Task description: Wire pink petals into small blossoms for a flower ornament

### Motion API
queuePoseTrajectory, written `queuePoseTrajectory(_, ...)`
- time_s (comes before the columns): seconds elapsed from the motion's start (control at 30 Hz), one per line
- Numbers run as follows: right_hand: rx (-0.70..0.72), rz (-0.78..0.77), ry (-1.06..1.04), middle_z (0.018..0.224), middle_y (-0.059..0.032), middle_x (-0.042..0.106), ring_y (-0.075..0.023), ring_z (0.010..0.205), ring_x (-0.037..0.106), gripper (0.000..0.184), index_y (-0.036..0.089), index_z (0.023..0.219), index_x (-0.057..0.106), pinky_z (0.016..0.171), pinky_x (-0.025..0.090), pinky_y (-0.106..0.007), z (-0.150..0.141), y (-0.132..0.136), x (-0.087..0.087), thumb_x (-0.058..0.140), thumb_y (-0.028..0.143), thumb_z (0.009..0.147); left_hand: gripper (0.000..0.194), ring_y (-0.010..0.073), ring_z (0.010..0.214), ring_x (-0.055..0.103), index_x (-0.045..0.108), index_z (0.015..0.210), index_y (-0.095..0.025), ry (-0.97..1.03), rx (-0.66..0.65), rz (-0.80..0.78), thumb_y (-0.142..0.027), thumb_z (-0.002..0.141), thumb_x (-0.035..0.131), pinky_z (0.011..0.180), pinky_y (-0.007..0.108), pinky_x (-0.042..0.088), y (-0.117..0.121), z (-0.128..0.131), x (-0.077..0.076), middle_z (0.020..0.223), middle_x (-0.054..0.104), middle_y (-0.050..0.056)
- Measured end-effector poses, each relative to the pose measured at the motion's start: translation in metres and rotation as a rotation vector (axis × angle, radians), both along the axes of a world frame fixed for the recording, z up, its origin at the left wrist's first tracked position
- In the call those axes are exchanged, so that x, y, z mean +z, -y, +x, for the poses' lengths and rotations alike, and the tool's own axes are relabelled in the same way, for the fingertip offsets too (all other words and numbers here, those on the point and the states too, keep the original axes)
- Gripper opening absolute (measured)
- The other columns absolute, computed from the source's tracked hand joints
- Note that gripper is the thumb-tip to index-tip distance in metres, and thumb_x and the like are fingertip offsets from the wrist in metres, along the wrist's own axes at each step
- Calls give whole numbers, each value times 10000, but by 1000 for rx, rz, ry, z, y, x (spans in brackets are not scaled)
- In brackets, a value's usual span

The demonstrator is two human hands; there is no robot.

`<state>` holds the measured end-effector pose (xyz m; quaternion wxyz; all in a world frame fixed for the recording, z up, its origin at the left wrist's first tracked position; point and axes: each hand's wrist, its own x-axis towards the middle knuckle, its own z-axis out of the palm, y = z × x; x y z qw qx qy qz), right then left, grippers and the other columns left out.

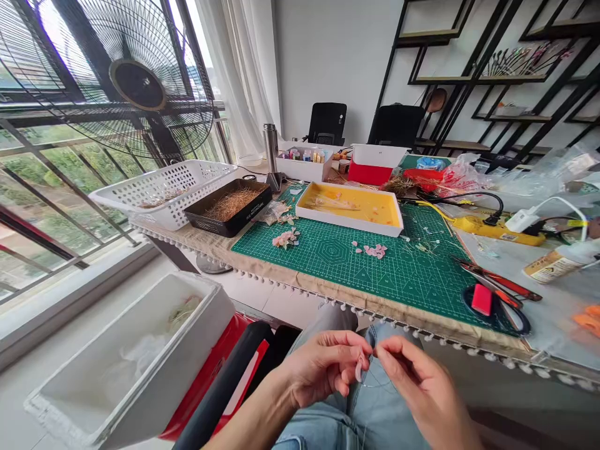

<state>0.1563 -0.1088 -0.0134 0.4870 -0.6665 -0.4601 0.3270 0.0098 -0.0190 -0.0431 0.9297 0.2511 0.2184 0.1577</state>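
Head view: I work close and steady, the fingers of my left hand [323, 369] pinching a pale petal [359, 372], those of my right hand [422, 390] gripping a thin wire [370, 384].

The wire [374, 382] is fine shiny metal, the far flask [270, 144] brushed steel, the cutting mat [375, 278] matt plastic, and the table's edging [328, 295] rough tan cloth.

The left hand [323, 369] and right hand [424, 387] have open air above the jeans [356, 419]. The counter's fringed cloth edge [300, 284] stands ahead, and a white foam box [135, 369] blocks the left side.
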Motion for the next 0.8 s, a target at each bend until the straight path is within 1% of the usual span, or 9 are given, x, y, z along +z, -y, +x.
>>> queuePoseTrajectory(0.13, 27, 54, 24, 607, 52, 560, -122, 544, 501, 248, 234, 679, 635, 527, 408, -191, 2, -1, -4, 619, 429, 831, 282, 19, 406, 547, 713, 885, -75, 16, 5, -24, -238, 682, 821, 385, 99, 458, 1, 2, 1, 687, 660, 15)
queuePoseTrajectory(0.23, 68, 107, 136, 596, 48, 557, -122, 523, 493, 254, 239, 673, 650, 510, 399, -204, 3, -1, -7, 615, 415, 852, 278, 27, 414, 563, 708, 888, -78, 38, 4, -38, -215, 675, 823, 396, 99, 473, 2, 4, 1, 681, 662, 15)
queuePoseTrajectory(0.33, 97, 173, 246, 630, 38, 595, -125, 538, 542, 251, 247, 698, 651, 525, 432, -199, 3, 0, -9, 575, 379, 898, 269, 32, 420, 563, 696, 859, -91, 44, 6, -56, -205, 658, 834, 413, 106, 492, 2, 4, -1, 656, 654, 6)
queuePoseTrajectory(0.4, 115, 234, 348, 687, 26, 633, -136, 594, 605, 220, 252, 765, 639, 558, 470, -196, 1, 1, -10, 525, 333, 935, 267, 29, 413, 550, 689, 842, -96, 36, 15, -50, -218, 657, 837, 417, 111, 496, 3, 5, -1, 657, 655, 5)
queuePoseTrajectory(0.47, 129, 295, 480, 749, 13, 673, -144, 639, 657, 164, 259, 916, 615, 582, 501, -199, -1, 2, -10, 459, 274, 965, 278, 35, 418, 551, 679, 822, -95, 24, 46, -9, -246, 653, 840, 407, 114, 483, 4, 5, -2, 669, 664, 19)
queuePoseTrajectory(0.53, 146, 314, 578, 779, 0, 695, -147, 632, 685, 176, 254, 1068, 550, 571, 526, -201, -4, 3, -9, 398, 235, 981, 302, 51, 422, 558, 664, 800, -92, 5, 80, 59, -280, 644, 843, 395, 127, 474, 6, 7, -1, 661, 664, 33)
queuePoseTrajectory(0.57, 150, 319, 610, 786, -8, 700, -151, 629, 694, 182, 247, 1110, 517, 563, 536, -203, -6, 3, -8, 387, 238, 983, 315, 60, 425, 562, 657, 793, -90, -7, 96, 92, -292, 639, 844, 394, 137, 474, 7, 8, 0, 660, 664, 39)
queuePoseTrajectory(0.7, 158, 334, 665, 794, -18, 676, -160, 636, 698, 162, 238, 1115, 470, 557, 559, -218, -11, 1, -10, 434, 294, 968, 351, 70, 427, 568, 634, 769, -89, -44, 155, 180, -319, 619, 852, 397, 164, 481, 12, 11, 6, 686, 669, 45)
queuePoseTrajectory(0.8, 177, 358, 629, 856, -25, 618, -136, 654, 676, 127, 239, 1087, 476, 581, 556, -209, -13, -1, -14, 423, 261, 974, 383, 76, 415, 568, 624, 773, -90, -46, 186, 257, -371, 635, 843, 401, 171, 471, 14, 11, 11, 659, 656, 34)
